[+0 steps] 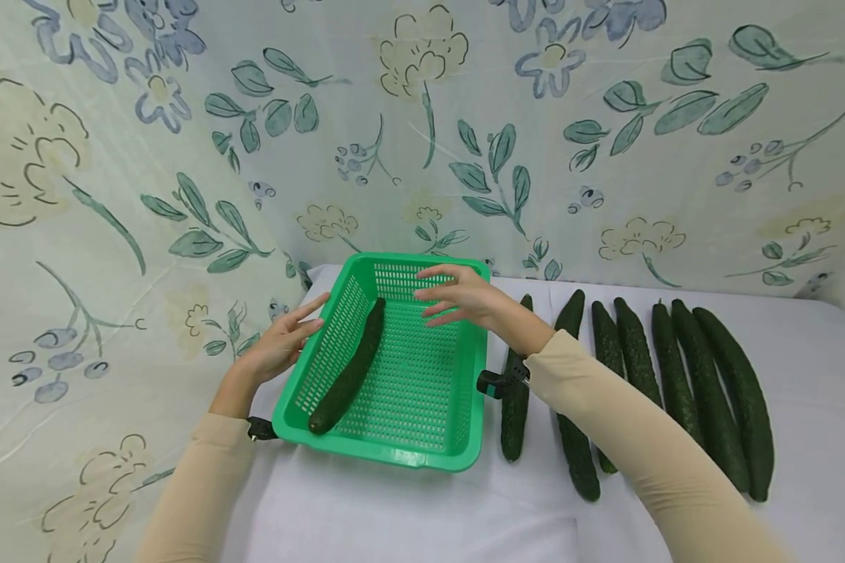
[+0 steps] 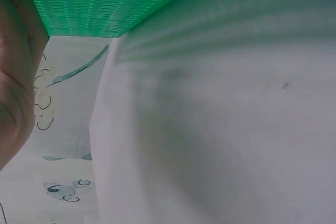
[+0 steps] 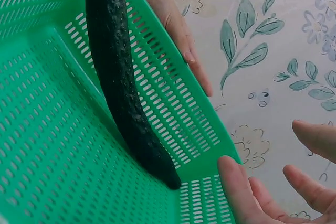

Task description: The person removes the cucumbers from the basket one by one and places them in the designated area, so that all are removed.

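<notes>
A green plastic basket [image 1: 408,375] with slotted walls stands on the white cloth. One dark green cucumber [image 1: 352,367] lies inside, along the left wall; the right wrist view shows the same cucumber [image 3: 123,77] leaning by the slotted side. My left hand [image 1: 276,349] rests its extended fingers against the outside of the basket's left wall, near the rim. Over the basket's far right part hovers my right hand [image 1: 458,297], fingers spread and holding nothing. In the left wrist view, part of the left hand [image 2: 16,77] shows below the basket wall [image 2: 84,9].
Right of the basket lies a cucumber [image 1: 514,414], partly under my right wrist. Farther right several more cucumbers [image 1: 739,391] lie side by side, some hidden by my right sleeve [image 1: 627,422]. A flowered cloth [image 1: 422,188] hangs behind the table and along its left.
</notes>
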A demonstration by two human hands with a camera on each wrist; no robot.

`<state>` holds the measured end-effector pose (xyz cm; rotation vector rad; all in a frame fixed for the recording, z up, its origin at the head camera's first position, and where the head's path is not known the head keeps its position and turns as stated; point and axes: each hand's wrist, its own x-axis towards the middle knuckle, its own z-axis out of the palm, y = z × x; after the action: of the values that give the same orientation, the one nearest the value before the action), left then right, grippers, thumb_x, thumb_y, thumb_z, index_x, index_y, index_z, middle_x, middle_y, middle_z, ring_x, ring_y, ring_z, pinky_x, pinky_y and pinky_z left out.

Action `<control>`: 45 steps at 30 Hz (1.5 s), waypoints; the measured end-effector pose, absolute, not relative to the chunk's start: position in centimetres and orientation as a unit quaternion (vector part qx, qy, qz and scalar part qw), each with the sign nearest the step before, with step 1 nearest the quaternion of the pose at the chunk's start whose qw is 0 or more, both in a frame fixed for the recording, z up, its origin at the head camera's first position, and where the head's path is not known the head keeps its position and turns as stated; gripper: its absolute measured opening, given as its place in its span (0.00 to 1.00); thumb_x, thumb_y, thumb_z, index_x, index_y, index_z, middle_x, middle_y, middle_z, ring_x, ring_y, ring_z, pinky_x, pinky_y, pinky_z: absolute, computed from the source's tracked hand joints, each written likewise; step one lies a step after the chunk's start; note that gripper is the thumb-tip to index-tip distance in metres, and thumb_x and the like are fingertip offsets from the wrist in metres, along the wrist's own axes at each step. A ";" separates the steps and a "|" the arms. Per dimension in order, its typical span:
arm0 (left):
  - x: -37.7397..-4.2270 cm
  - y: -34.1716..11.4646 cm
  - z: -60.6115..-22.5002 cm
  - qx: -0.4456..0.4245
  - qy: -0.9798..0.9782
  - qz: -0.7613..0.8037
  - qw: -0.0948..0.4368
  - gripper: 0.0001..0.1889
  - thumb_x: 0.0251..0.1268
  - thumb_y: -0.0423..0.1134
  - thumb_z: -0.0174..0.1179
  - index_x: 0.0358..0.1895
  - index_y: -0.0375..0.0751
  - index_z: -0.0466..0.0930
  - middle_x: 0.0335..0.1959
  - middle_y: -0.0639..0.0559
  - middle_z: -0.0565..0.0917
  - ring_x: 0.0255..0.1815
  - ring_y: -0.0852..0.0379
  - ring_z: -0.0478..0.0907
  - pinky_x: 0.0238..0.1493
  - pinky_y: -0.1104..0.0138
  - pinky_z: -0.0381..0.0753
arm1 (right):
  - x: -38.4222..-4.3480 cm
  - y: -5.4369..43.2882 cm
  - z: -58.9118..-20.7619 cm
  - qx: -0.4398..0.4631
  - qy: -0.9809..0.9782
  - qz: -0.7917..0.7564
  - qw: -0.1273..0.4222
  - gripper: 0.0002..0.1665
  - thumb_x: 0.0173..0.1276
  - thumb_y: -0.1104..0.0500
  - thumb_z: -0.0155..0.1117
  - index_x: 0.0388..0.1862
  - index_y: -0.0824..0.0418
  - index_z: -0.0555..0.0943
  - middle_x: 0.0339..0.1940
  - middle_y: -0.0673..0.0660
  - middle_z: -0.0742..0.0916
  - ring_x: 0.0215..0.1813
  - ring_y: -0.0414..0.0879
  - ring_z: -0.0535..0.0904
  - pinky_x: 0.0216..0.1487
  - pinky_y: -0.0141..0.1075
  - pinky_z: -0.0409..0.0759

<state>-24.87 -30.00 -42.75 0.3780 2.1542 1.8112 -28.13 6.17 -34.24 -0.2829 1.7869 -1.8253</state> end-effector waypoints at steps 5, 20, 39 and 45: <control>-24.6 -29.9 -42.5 0.126 0.748 0.634 0.148 0.30 0.81 0.44 0.49 0.81 0.59 0.53 0.76 0.33 0.56 0.12 0.64 0.58 0.16 0.73 0.65 | -28.1 4.4 -34.8 -0.088 0.662 -0.682 0.298 0.31 0.73 0.65 0.63 0.73 0.61 0.68 0.65 0.68 0.75 0.59 0.70 0.77 0.56 0.58 0.77; -24.5 -30.0 -42.6 0.129 0.739 0.645 0.146 0.29 0.82 0.42 0.47 0.81 0.58 0.52 0.75 0.32 0.59 0.12 0.65 0.58 0.15 0.73 0.64 | -27.0 -0.6 -37.0 -0.022 0.684 -0.664 0.301 0.29 0.71 0.61 0.67 0.69 0.59 0.73 0.69 0.68 0.73 0.64 0.70 0.73 0.57 0.57 0.77; -24.6 -30.0 -42.6 0.125 0.738 0.647 0.146 0.30 0.81 0.43 0.49 0.81 0.58 0.53 0.77 0.34 0.55 0.11 0.65 0.58 0.14 0.73 0.63 | -26.6 -3.6 -38.4 0.015 0.707 -0.639 0.303 0.29 0.69 0.63 0.68 0.68 0.63 0.73 0.69 0.76 0.68 0.60 0.75 0.74 0.53 0.57 0.79; -24.7 -29.8 -42.6 0.129 0.730 0.654 0.151 0.30 0.82 0.42 0.47 0.81 0.57 0.52 0.74 0.31 0.59 0.11 0.65 0.57 0.14 0.73 0.62 | -26.4 -4.2 -39.3 0.008 0.716 -0.632 0.298 0.29 0.69 0.64 0.68 0.68 0.63 0.73 0.70 0.74 0.67 0.58 0.75 0.75 0.51 0.58 0.80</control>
<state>-24.69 -29.78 -42.64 0.3691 2.0975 1.8776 -26.45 -4.24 -39.33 0.0214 1.9015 -1.6788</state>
